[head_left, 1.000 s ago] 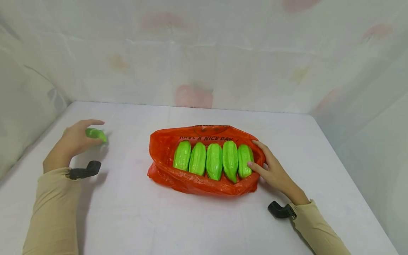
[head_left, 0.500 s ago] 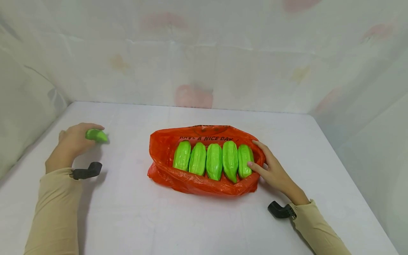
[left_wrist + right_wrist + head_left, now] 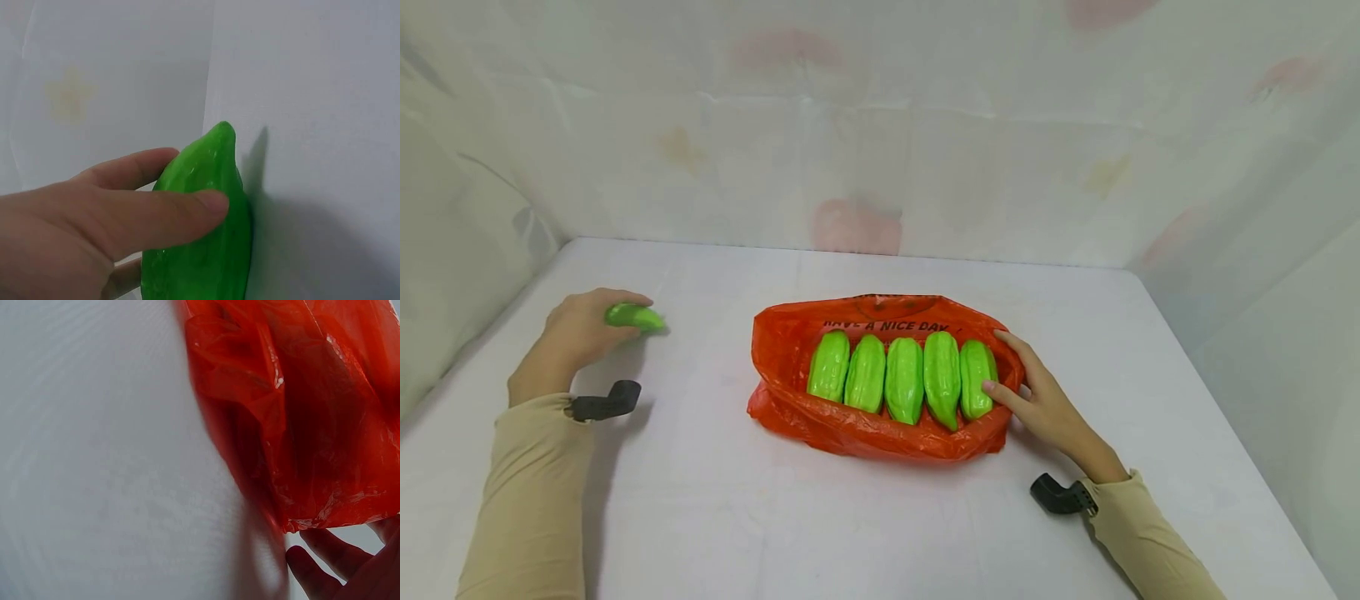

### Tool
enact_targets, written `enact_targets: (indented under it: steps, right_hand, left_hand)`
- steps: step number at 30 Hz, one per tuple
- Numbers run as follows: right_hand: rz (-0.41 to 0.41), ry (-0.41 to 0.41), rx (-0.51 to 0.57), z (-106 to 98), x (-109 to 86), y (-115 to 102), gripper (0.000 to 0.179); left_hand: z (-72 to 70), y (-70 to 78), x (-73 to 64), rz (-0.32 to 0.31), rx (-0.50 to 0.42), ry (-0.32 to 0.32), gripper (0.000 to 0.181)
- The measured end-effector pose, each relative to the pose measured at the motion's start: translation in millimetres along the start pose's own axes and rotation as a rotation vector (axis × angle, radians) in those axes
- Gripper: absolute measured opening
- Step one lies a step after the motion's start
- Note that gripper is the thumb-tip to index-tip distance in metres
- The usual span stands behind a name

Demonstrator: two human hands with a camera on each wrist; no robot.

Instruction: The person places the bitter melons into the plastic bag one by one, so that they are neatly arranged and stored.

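In the head view my left hand (image 3: 580,329) is at the far left of the table, gripping a ridged green gourd (image 3: 631,316) with a pointed tip. The left wrist view shows the thumb lying across the gourd (image 3: 200,262) and the fingers behind it. A red plastic bag (image 3: 880,442) lies mid-table with its mouth spread open. Several similar gourds (image 3: 904,379) sit side by side in it. My right hand (image 3: 1045,404) holds the bag's right end, its thumb over the rim by the rightmost gourd (image 3: 977,375). Some right fingers lie outside the bag (image 3: 325,437).
A white cloth covers the table (image 3: 880,533). Pale curtains (image 3: 880,150) with faded fruit prints rise behind it and at both sides. Black wrist mounts (image 3: 606,402) stick out from both sleeves.
My left fingers have come together around the gourd, which has shifted slightly to the right and turned a little. The right hand and the bag have stayed put.
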State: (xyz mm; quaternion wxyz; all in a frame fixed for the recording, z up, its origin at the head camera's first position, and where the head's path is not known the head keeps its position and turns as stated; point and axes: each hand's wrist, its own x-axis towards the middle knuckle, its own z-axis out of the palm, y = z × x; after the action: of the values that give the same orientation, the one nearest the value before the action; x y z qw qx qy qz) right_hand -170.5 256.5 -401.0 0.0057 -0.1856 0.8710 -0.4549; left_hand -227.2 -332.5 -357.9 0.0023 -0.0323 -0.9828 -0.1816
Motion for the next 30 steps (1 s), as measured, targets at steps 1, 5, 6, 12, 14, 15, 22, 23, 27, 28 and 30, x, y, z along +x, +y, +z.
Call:
enact_targets:
  steps: [1, 5, 6, 12, 14, 15, 22, 23, 27, 28, 30]
  right_hand:
    - [-0.001, 0.0, 0.0, 0.0, 0.1, 0.0, 0.071]
    - [-0.005, 0.0, 0.005, 0.2, 0.4, 0.0, 0.071]
    - [-0.006, 0.0, 0.007, 0.2, 0.4, 0.1, 0.071]
    - [-0.008, -0.002, 0.007, 0.1, 0.5, 0.4, 0.071]
    - [-0.008, -0.002, 0.008, 0.0, 0.5, 0.3, 0.071]
    - [-0.007, -0.002, 0.008, -0.1, 0.5, 0.3, 0.071]
    - [-0.006, -0.002, 0.017, 0.0, 0.6, 0.5, 0.071]
    - [-0.005, -0.002, 0.018, 0.1, 0.7, 0.6, 0.071]
    - [-0.005, -0.002, 0.016, 0.2, 0.9, 0.7, 0.071]
    - [-0.005, -0.002, 0.015, 0.2, 0.9, 0.7, 0.071]
    - [-0.007, -0.002, 0.012, 0.3, 0.8, 0.6, 0.071]
  left_hand:
    - [0.0, 0.3, -0.2, 0.007, -0.008, -0.004, 0.045]
    - [0.0, 2.6, -0.5, 0.047, -0.043, -0.018, 0.046]
    - [0.0, 3.3, -0.5, 0.053, -0.053, -0.021, 0.046]
    - [-0.9, 5.5, -0.6, 0.032, -0.092, -0.05, 0.048]
    - [-2.1, 4.9, -0.9, 0.025, -0.097, -0.071, 0.05]
    - [-2.7, 4.4, -1.1, 0.022, -0.098, -0.084, 0.051]
    - [-5.9, 2.2, -0.6, 0.01, -0.049, -0.148, 0.057]
    - [-5.8, 2.4, -0.6, 0.011, -0.042, -0.148, 0.057]
    - [-4.1, 3.8, -0.6, 0.028, -0.05, -0.13, 0.056]
    - [-3.5, 4.2, -0.6, 0.033, -0.061, -0.125, 0.056]
    - [-2.7, 6.0, -0.4, 0.042, -0.074, -0.117, 0.057]
